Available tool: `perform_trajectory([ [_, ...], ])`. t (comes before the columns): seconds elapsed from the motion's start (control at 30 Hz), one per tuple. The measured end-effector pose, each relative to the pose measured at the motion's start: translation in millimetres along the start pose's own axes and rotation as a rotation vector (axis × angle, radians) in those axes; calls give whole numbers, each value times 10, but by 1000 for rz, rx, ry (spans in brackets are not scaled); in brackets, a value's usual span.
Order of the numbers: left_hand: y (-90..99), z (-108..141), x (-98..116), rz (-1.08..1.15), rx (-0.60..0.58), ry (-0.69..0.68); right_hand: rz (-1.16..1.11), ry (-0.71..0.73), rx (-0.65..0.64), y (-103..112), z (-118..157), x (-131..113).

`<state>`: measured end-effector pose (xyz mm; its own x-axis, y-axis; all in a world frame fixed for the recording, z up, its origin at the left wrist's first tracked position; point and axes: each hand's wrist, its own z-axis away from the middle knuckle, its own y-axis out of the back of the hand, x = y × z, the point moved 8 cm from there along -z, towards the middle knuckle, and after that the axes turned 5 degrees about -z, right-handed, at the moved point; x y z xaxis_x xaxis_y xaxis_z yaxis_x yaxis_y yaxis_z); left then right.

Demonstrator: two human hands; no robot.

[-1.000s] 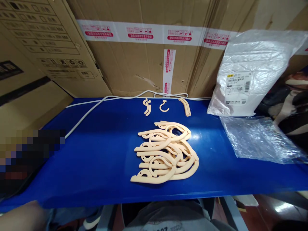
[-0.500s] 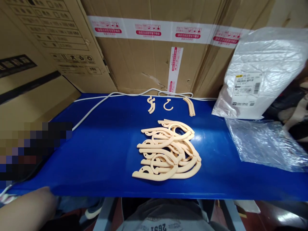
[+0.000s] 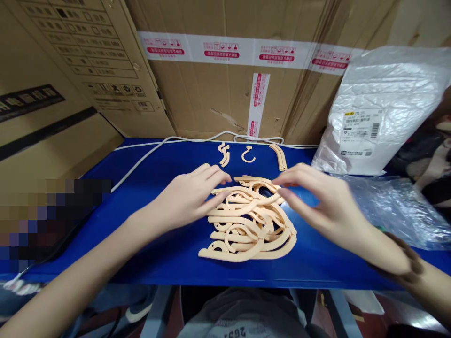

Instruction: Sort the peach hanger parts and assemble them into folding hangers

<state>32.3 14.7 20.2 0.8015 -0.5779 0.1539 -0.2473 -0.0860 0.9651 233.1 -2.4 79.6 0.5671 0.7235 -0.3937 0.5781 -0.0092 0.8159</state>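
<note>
A pile of beige folding clothes hangers (image 3: pixel 243 255), folded up and overlapping, lies in the middle of the blue table. My left hand (image 3: pixel 192 195) hovers at the pile's upper left, thumb and fingers apart, with nothing held. At the upper right edge, the thumb and fingertips of my right hand (image 3: pixel 317 202) are around a hanger's end with a small gap between them; whether they touch it I cannot tell. Behind the pile lie small curved pieces (image 3: pixel 224 155), a single hook (image 3: pixel 248 155) and some slim hanger arms (image 3: pixel 279 157).
A white cable (image 3: pixel 141 160) runs along the back of the blue table (image 3: pixel 148 263), below cardboard boxes (image 3: pixel 197 94). To the right stands a white plastic mailer bag (image 3: pixel 369 108), with a clear plastic bag (image 3: pixel 398 202) lying before it. A dark pixelated area covers the left edge.
My left hand has come up from the lower left to the pile. My right hand has entered from the right and reached the pile's upper right. The hangers keep their places.
</note>
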Motion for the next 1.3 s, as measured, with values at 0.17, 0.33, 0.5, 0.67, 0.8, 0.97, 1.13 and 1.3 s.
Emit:
perform_trajectory([
  [0.17,-405,-125,-363,293,-344,60,107,28,-205,-557,-244,168],
  [0.33,-565,-223,-475,499,-448,61,155,96,-298,-886,-407,235],
  [0.5,-334,-354,-484,779,-371,154,-51,-28,-257,-926,-559,327],
  [0.67,129,-688,-636,988,35,380,-499,-215,-69,-670,-812,484],
  [0.8,364,-971,-511,998,282,370,-418,-192,125,-313,-1008,537],
  [0.97,462,-1193,-174,937,340,260,-1,-66,285,99,-1070,452],
  [1.13,322,-1250,-72,1046,245,266,358,27,210,87,-983,377],
  [1.3,104,-1237,-71,966,216,258,498,-11,37,-103,-940,515],
])
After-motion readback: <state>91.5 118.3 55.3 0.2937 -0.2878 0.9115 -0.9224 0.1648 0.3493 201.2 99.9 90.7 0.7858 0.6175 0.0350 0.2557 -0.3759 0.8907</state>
